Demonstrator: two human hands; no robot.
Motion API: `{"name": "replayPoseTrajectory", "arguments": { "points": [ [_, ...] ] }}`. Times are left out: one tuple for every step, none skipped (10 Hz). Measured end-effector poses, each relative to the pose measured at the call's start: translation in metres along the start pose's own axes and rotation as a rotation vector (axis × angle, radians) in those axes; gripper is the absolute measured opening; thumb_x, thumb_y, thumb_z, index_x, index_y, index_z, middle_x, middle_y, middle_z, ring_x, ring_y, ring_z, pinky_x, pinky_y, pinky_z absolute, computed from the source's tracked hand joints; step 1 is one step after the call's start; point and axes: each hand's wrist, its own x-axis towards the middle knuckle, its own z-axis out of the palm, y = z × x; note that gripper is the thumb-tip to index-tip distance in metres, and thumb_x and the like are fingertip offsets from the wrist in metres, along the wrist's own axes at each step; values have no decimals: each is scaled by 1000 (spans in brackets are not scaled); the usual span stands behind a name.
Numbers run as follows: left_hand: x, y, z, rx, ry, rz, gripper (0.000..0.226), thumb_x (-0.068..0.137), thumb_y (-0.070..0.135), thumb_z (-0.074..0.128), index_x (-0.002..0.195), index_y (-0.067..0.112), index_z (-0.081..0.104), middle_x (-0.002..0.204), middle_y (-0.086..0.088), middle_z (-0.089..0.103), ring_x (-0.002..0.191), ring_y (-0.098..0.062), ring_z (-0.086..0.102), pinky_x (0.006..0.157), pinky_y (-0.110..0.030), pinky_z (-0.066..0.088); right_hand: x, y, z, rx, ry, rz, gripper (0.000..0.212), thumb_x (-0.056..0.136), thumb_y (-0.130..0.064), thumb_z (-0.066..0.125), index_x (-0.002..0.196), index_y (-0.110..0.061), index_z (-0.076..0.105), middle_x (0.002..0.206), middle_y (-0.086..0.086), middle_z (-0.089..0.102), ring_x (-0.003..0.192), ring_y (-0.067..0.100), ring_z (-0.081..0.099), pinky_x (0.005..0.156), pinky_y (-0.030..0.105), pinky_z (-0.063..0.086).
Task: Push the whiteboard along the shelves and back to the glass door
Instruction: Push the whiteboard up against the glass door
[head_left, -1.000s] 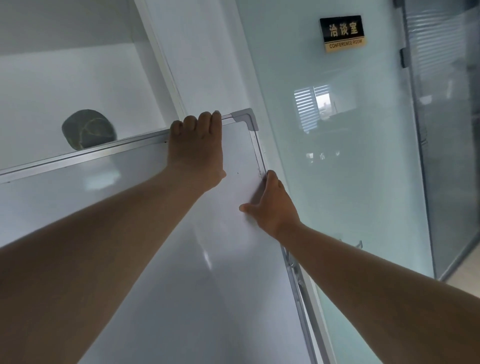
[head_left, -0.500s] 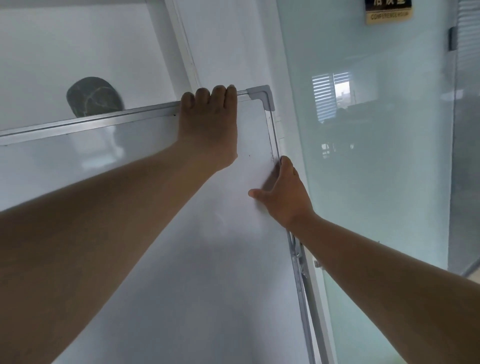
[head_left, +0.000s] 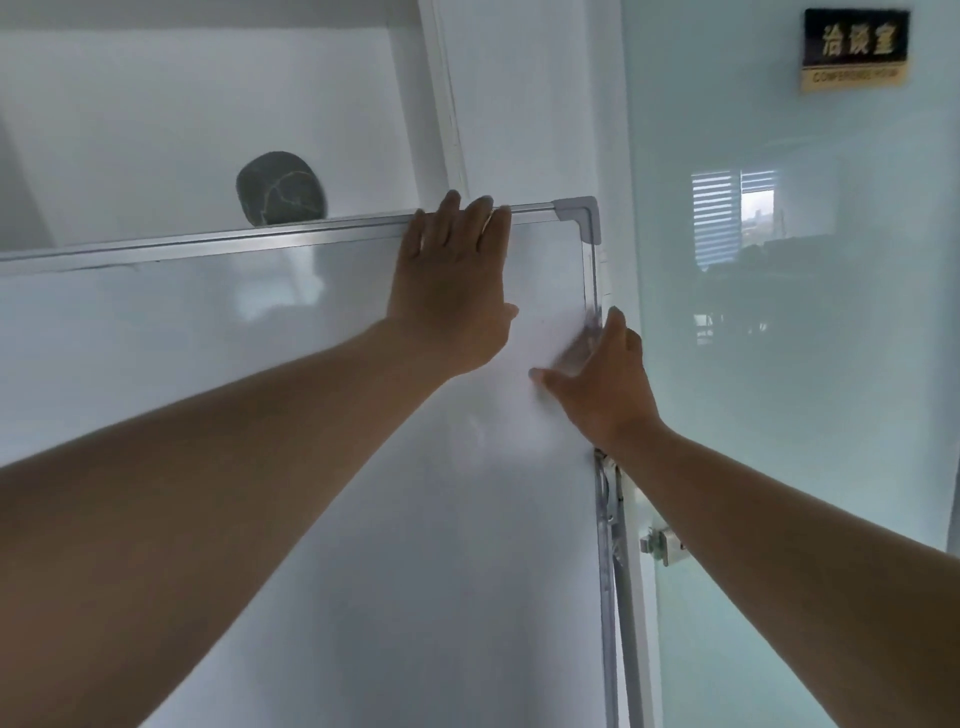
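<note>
Here, both hands open-palmed on the whiteboard (head_left: 363, 519), left hand (head_left: 449, 291), right hand (head_left: 602, 384), beside frosted glass door (head_left: 805, 364).

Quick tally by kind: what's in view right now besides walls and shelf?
Whiteboard: 1
Hands, left hand and right hand: 2
Dark stone: 1
Door sign: 1
Glass panel: 1
Total: 6

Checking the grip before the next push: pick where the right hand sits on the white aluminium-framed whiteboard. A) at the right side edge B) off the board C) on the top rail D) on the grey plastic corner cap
A: the right hand lies against the right side edge of the whiteboard, below the corner cap; the left hand has the top rail.
</note>
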Motion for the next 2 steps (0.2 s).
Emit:
{"name": "replayPoseTrajectory", "arguments": {
  "points": [
    [-25, -9, -26, -67, -75, -110, 85, 87, 45, 60, 155, 16, 20, 162, -1, 20, 152, -28, 9, 122, -45, 8, -18, -17, -12, 20, -23, -139, 102, 77, -37, 79, 152, -16, 13, 153, 10, 27, 137, 27, 35, 107, 35, 34],
    [-50, -16, -67, -205, -51, -212, 80, 87, 46, 60, 154, 19, 26, 161, 1, 25, 150, -24, 17, 121, -41, 15, -38, -39, -32, 85, -66, -238, 95, 82, -35, 75, 153, -22, 12, 155, 6, 29, 140, 19, 33, 103, 26, 28]
  ]
}}
